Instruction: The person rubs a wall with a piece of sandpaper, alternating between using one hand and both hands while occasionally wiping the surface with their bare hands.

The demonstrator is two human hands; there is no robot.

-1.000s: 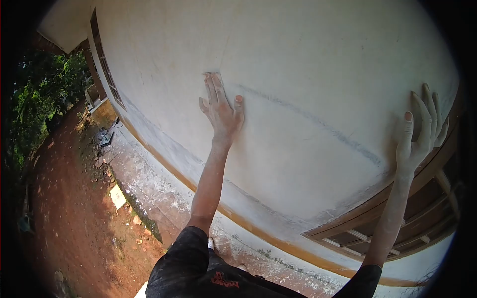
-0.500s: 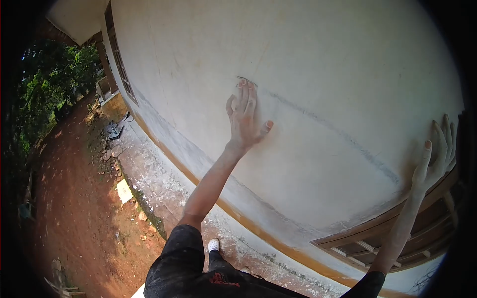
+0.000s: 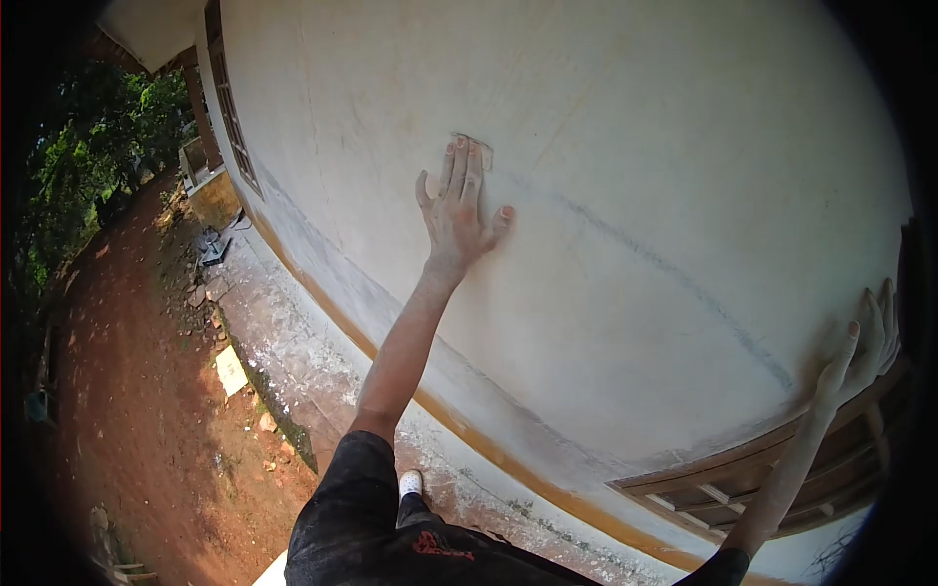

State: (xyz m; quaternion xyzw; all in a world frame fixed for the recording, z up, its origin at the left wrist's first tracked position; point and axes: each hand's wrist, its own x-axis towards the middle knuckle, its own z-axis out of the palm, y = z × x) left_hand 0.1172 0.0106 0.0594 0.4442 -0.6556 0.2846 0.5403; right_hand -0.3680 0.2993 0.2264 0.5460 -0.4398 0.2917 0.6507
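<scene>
A wooden window (image 3: 762, 479) sat at the lower right. Red dirt (image 3: 137, 391) ran beside a concrete apron (image 3: 293, 342), a pale scrap (image 3: 231, 371) at its edge. Trees (image 3: 88, 156) stood beyond.

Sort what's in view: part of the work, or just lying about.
In use: left hand pressing small grey rectangular sheet against off-white plastered wall; right hand flat on wall.
Lying about: pale flat slab, grey rubble, red dirt ground, brown wooden window frame.

The left hand (image 3: 457, 210) lies flat with its fingers spread, pressing a small tan rectangular sheet (image 3: 478, 146) against the pale plastered wall (image 3: 635, 117). The right hand (image 3: 865, 344) rests open on the wall, just above a brown wooden window frame (image 3: 752, 467).
</scene>
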